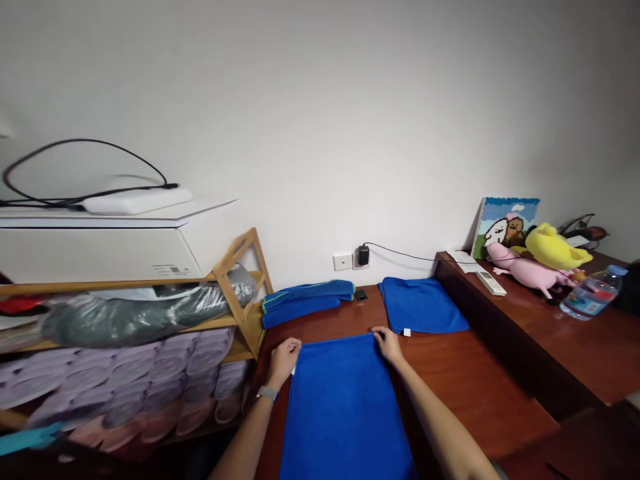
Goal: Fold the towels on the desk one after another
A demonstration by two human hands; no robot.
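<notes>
A plain blue cloth (345, 407) is spread on the brown wooden table (490, 393), its near end running out of the bottom of the view. My left hand (285, 361) pinches the cloth's far left corner, where a small white tag peeks out below the fingers. At the far right corner, my right hand (388, 345) pinches the edge between thumb and fingers. Beyond my right hand lies a folded blue cloth (425, 305) with a white label. Another folded blue piece with green edging (307, 299) rests against the back wall.
To the left, a wooden rack (245, 293) carries rows of lilac slippers (165, 360) and a white box (100, 253). On the raised right ledge are a remote (491, 283), plush toys (555, 248) and a water bottle (595, 293). A black charger (363, 255) trails a cable rightward.
</notes>
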